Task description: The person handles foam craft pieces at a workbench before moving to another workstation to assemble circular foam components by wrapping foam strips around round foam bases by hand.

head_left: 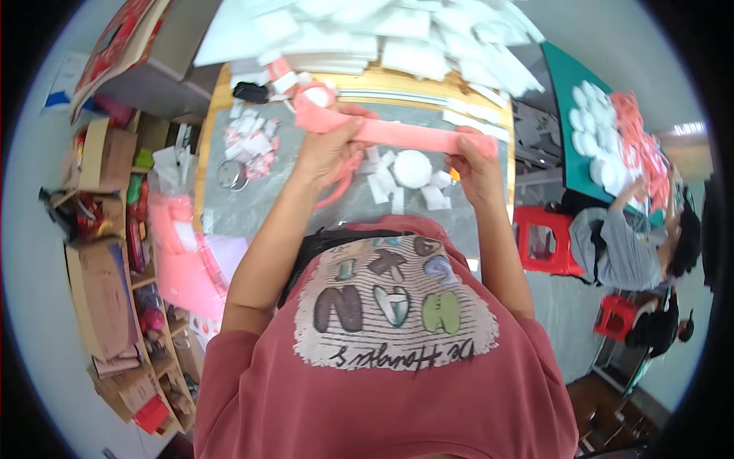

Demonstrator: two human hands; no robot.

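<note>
A flat pink strip (405, 133) is stretched between my two hands above the grey table top. My left hand (332, 149) grips it near its left end, thumb on top, where the strip runs up into a pink loop. Around the other end close the fingers of my right hand (475, 164). A thin pink band (336, 195) hangs below my left hand. Beneath the strip, a round white pad (413, 169) lies among small white pieces (380, 186).
Stacked white sheets (413, 38) fill the table's far side. At its left are white and pink scraps (248, 138), a metal tin (229, 174) and a black object (251, 92). Shelves (145, 291) stand left. Right, a person (623, 249) sits at a green table (562, 99) beside a red stool (547, 239).
</note>
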